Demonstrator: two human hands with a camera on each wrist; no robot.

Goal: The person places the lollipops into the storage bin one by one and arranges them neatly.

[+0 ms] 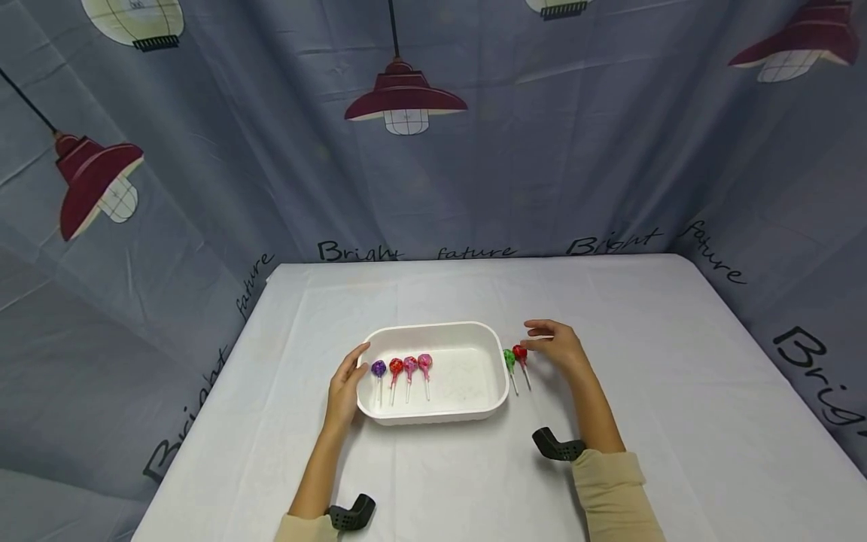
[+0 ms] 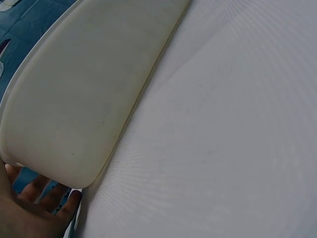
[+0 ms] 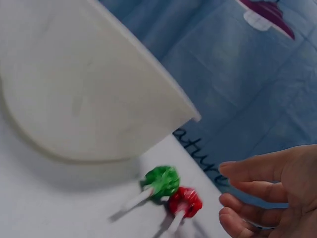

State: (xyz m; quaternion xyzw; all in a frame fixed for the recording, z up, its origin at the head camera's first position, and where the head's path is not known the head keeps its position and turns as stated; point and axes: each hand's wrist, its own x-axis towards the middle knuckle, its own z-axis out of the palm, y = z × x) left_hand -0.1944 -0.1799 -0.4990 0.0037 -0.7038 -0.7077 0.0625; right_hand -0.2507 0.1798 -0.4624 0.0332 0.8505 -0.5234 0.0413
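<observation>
My left hand (image 1: 344, 388) holds the left end of a white tray (image 1: 467, 410), its thumb over the rim and its fingers along the outside. In the left wrist view those fingers (image 2: 35, 188) show behind the tray's end. Inside the tray, a purple lollipop (image 1: 378, 368), a red lollipop (image 1: 396, 366) and two pink lollipops (image 1: 424, 361) lie in a row on the left. Beyond the tray's right end lie a green lollipop (image 3: 162, 181) and another red lollipop (image 3: 185, 202), side by side on the table. My right hand (image 1: 557, 345) is close beside that red one, fingers relaxed and holding nothing.
A white cloth covers the table (image 1: 460, 482). Grey-blue curtain (image 1: 474, 165) with printed lamps and lettering hangs behind and at the sides. Black curved pieces (image 1: 558, 446) sit at both wrists, just above the rolled beige sleeves.
</observation>
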